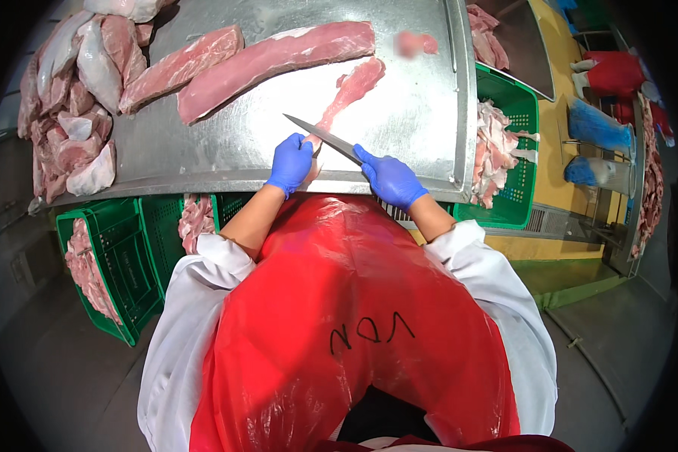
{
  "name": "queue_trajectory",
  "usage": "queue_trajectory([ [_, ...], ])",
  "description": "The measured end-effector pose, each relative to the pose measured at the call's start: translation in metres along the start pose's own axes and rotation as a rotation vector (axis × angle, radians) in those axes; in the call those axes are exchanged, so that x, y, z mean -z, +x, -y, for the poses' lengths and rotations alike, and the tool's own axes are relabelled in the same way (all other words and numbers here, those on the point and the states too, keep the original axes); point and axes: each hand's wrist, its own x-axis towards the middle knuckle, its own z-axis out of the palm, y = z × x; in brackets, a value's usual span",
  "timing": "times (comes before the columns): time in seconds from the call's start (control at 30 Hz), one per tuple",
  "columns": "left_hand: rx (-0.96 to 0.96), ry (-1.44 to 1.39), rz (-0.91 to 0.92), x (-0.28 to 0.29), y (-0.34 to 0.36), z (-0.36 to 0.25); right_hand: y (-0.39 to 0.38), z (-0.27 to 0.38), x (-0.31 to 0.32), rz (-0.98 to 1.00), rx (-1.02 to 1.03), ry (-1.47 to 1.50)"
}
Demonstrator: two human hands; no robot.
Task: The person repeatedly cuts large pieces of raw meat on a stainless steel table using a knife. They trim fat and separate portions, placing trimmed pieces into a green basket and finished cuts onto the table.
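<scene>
My right hand point(390, 175), in a blue glove, is closed round the handle of a knife. The knife's blade point(325, 137) points up and to the left, lying across a narrow strip of raw meat point(354, 89). My left hand point(291, 163), also gloved in blue, grips the near end of that strip close to the table's front edge. Beyond my hands, two long trimmed pieces of meat, one larger point(279, 66) and one shorter point(184, 66), lie on the metal table point(226, 151). A small meat scrap point(417, 44) rests farther right.
Raw meat pieces point(79, 75) are heaped at the table's left end. A green crate point(526, 151) of pale trimmings stands against the right edge. More green crates point(132, 264) holding meat sit below the front left edge. A person in red point(614, 75) is at the far right.
</scene>
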Motion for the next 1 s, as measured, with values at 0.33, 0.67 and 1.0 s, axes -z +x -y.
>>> queue_trajectory([
  [0.33,-0.015,0.027,0.175,0.025,-0.013,-0.007,0.009,-0.054,0.029,-0.216,-0.113,-0.209],
  [0.67,-0.168,0.225,0.157,0.033,-0.002,-0.001,0.002,-0.109,0.062,-0.342,0.04,0.289],
  [1.0,-0.258,0.217,0.179,0.035,-0.003,0.011,0.011,-0.002,0.006,0.022,-0.101,-0.086],
])
